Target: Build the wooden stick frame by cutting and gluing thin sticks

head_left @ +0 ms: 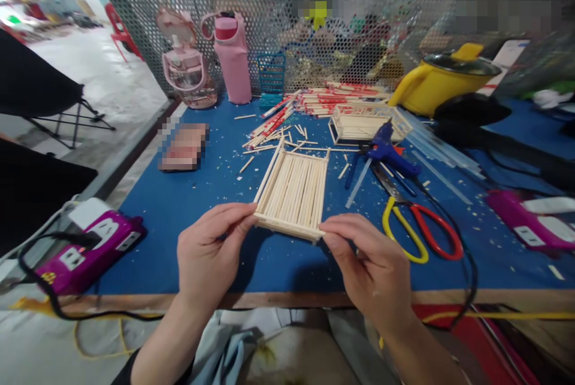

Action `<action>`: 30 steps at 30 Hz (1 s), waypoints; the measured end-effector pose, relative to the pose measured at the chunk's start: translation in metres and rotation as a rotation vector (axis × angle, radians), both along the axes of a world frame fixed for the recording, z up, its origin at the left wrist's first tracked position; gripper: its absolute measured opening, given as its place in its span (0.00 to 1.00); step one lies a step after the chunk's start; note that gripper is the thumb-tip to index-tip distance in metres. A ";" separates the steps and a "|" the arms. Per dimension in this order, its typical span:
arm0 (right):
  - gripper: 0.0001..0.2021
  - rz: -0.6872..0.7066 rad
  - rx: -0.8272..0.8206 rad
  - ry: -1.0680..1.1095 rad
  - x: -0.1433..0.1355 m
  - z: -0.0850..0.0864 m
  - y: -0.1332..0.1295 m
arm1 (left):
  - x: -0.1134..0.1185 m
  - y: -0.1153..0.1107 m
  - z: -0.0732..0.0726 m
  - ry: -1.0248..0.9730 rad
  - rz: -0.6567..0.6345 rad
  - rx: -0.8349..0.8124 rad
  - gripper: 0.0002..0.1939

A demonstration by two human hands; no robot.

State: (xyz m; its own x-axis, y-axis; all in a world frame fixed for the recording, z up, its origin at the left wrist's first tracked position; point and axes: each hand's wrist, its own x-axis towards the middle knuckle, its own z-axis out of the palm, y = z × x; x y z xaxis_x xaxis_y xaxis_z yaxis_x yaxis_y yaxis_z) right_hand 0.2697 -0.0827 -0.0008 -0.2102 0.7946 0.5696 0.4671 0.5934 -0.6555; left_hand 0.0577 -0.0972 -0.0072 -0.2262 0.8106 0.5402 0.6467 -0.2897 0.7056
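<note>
With left hand and right hand, held a stick tray.
Pinched its near corners between narrowed fingers, one hand per corner, over the bench near its front edge. Had scissors and a blue glue gun just beyond the right hand, and a heap of sticks toward the back edge.

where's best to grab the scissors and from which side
On the scissors, probably the red and yellow loops, from the near side by the right hand: they form the near end, while the blades point away toward the blue glue gun.
</note>
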 end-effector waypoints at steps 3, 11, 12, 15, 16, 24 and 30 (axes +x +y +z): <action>0.05 -0.013 0.002 0.001 -0.001 -0.001 0.002 | 0.000 0.001 0.001 -0.004 0.000 -0.017 0.06; 0.07 -0.030 0.123 -0.068 0.003 -0.005 0.002 | 0.000 0.000 0.003 -0.059 -0.014 -0.081 0.05; 0.07 -0.023 0.133 -0.069 0.003 -0.005 0.002 | 0.001 0.000 0.002 -0.078 -0.018 -0.087 0.06; 0.08 -0.010 0.150 -0.077 0.004 -0.006 0.002 | 0.002 -0.001 0.000 -0.162 -0.014 -0.108 0.11; 0.09 -0.007 0.156 -0.081 0.004 -0.006 0.002 | 0.003 -0.001 -0.001 -0.192 -0.008 -0.116 0.12; 0.10 -0.015 0.177 -0.098 0.004 -0.006 0.001 | 0.005 -0.001 -0.005 -0.139 -0.009 -0.083 0.08; 0.09 -0.004 0.176 -0.112 0.003 -0.004 0.002 | 0.003 -0.001 -0.005 -0.061 -0.033 -0.022 0.07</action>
